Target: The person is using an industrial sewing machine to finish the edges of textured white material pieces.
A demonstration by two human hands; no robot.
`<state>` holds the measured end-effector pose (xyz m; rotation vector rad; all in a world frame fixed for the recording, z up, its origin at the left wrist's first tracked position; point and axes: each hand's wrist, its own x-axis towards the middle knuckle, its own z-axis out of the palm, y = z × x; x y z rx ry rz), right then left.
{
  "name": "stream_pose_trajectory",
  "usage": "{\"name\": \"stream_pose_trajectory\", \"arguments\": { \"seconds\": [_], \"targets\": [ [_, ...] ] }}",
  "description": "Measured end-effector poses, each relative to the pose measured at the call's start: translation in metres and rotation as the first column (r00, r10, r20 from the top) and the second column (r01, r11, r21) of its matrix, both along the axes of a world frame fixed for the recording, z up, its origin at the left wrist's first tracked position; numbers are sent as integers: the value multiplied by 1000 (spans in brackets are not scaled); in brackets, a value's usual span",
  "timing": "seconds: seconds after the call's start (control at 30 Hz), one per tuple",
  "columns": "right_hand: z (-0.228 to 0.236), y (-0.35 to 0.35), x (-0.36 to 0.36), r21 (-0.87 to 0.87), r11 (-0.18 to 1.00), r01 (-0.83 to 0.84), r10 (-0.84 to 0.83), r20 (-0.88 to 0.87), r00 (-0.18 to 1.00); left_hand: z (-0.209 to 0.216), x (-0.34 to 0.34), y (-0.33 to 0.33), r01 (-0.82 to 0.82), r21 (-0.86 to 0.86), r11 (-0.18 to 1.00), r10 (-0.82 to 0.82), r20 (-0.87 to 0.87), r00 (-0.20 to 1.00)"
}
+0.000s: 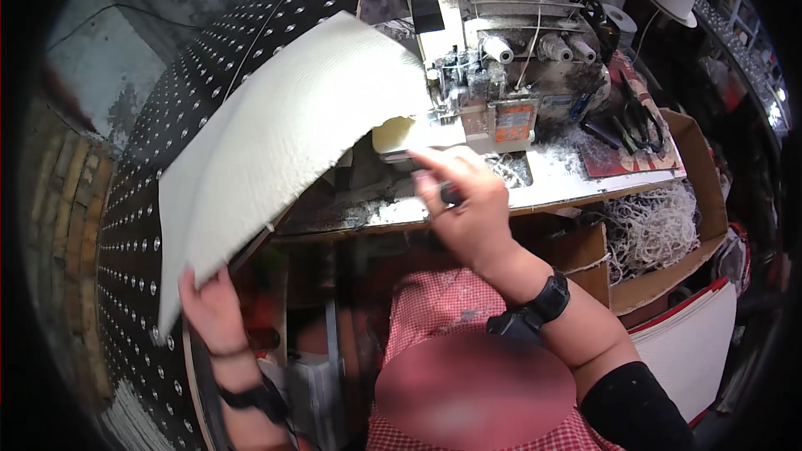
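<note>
A large sheet of white textured fabric [276, 125] stretches from the sewing machine [501, 75] down to the lower left. My left hand [215, 309] is closed on the fabric's lower edge, its fingers partly behind it. In front of the machine's lit bed [447, 135], my right hand [472, 205] has its index finger reaching toward the bed and its thumb below. Something small and dark shows in the curl of that hand, too hidden to name. At its upper right end, the fabric lies beside the machine's needle area.
To the right, a cardboard box [710, 192] holds tangled white thread trimmings [656, 230]. Dark-handled scissors [639, 121] lie on a red sheet [597, 163] on the table. A black board with rows of shiny dots [146, 242] slopes along the left. Stacked white sheets [689, 351] stand at lower right.
</note>
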<state>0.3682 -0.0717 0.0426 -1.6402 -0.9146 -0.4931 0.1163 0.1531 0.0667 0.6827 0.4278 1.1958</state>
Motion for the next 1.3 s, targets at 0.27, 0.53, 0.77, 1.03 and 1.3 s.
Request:
{"name": "stream_pose_trajectory", "arguments": {
  "seconds": [0.27, 0.53, 0.77, 1.03, 1.3],
  "targets": [
    [35, 42, -119, -539, 545, -642, 811, 144, 567, -31, -88, -139, 71, 496, 865, 181, -441, 879],
    [41, -15, -58, 41, 685, -728, 497, -756, 425, -57, -99, -89, -37, 620, 783, 462, -542, 702],
    [-9, 3, 20, 10, 981, -192, 170, -512, 842, -50, -140, -130, 260, 268, 928, -286, 61, 956],
    [-25, -13, 11, 59, 989, -135, 146, -494, 857, -91, -180, -152, -95, 47, 994, 98, -53, 994],
    [-34, -41, -18, 3, 970, -243, 225, -388, 894, -80, -112, -151, -9, 246, 969, 52, -171, 984]
  ]
}}
